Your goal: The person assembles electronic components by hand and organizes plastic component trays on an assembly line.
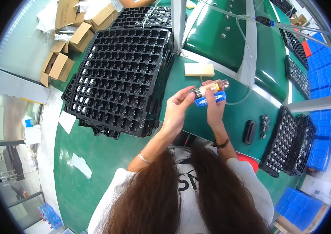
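A small silvery metal piece [198, 93] seems pinched between the left hand's [177, 107] fingertips, beside a clear-and-cream cylindrical tool [211, 87] gripped by the right hand [214, 109]. Judged light and stiff, it is best held by its sides.

The hands [176, 108] hold a clear-ended cylinder [217, 85] and, apparently, a small metal part [197, 93].

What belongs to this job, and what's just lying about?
Apparently in use: pale clear-ended cylindrical device, right hand; blue block beside it; small silvery metal part, left hand; large black plastic tray.

Seemingly lying about: brown cardboard boxes; white paper sheet.
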Available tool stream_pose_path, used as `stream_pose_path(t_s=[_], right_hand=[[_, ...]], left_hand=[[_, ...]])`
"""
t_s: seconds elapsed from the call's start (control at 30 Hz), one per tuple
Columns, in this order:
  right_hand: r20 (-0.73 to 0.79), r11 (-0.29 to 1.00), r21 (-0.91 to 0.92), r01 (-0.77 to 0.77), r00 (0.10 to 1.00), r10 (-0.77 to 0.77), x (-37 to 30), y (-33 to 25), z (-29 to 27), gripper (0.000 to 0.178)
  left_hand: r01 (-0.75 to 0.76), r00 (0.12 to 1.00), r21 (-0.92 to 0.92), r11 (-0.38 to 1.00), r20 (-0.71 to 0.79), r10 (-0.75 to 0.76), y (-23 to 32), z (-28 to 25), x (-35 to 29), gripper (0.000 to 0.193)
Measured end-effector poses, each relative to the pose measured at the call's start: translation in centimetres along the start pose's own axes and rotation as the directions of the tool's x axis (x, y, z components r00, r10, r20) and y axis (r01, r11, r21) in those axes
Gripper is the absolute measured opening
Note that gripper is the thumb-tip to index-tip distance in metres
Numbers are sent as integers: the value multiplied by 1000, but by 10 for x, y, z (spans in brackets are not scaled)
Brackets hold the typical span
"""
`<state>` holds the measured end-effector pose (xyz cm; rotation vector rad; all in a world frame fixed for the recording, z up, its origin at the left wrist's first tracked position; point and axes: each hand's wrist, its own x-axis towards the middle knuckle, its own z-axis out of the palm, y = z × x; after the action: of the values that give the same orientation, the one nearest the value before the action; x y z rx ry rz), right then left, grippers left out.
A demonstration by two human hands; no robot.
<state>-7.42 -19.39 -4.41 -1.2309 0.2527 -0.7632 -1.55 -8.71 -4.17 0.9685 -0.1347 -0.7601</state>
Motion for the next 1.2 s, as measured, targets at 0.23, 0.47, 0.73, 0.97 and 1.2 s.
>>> stream_pose_path(t_s=[0.23,0.47,0.73,0.97,1.2], right_hand=[[-4,996,47,-73,997,73,-3,-8,4,18],[111,997,-31,-76,991,79,-5,8,4,20],[21,527,-835,159,966,-258,87,78,-41,32],[-21,512,-859,20,997,-75,90,69,-28,46],[-40,587,-803,103,973,-225,69,58,-49,67]], left_hand=[[8,997,108,994,70,-15,8,-7,-4,30],[41,998,106,994,47,-46,4,-20,-8,37],[-333,921,493,804,-15,390,89,-57,-32,23],[-143,573,956,256,-131,809,169,-204,-38,25],[69,656,968,-243,140,742,188,-240,8,29]])
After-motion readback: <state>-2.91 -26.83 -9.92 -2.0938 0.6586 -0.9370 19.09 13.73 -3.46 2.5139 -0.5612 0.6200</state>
